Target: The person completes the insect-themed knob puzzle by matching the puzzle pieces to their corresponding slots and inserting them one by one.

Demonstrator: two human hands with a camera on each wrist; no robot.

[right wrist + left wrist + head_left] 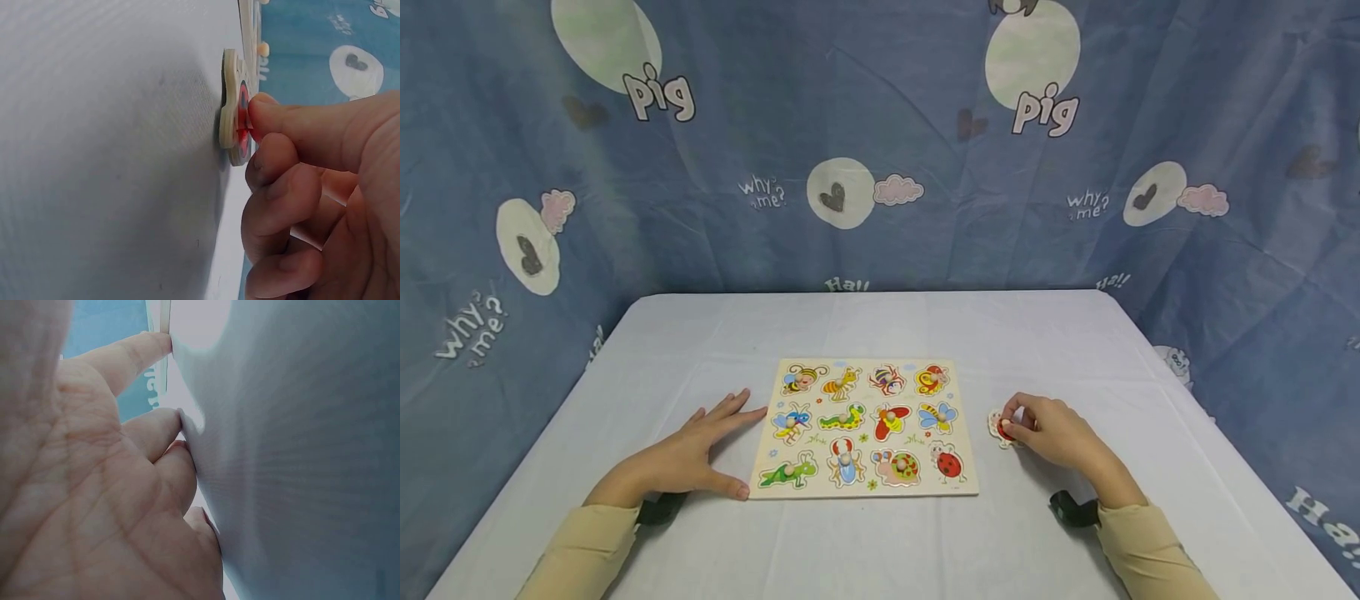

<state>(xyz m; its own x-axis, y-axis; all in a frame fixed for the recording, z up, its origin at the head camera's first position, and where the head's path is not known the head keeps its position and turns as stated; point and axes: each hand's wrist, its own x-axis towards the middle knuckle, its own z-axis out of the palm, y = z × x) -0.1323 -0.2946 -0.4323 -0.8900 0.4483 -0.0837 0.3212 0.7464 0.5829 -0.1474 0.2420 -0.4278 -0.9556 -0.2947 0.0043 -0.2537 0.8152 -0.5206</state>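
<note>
A wooden knob puzzle board point(842, 493) with printed insects lies on the white table. My left hand point(677, 457) is spread flat at its left side, with fingertips and thumb at the board's edge. To the right of the board, my right hand point(1056, 433) pinches a ladybug puzzle piece point(229, 106) between thumb and finger. The piece stands at or just above the tabletop; which of these I cannot tell. At the board's lower right corner is a ladybug picture point(948, 462) without a knob. Other pieces, such as the snail point(897, 468) and beetle point(846, 463), sit in the board with knobs.
The white tablecloth point(880, 550) extends around the board. A blue patterned curtain point(895, 250) hangs behind the table and along its sides. Black wrist devices point(1072, 510) show under both wrists.
</note>
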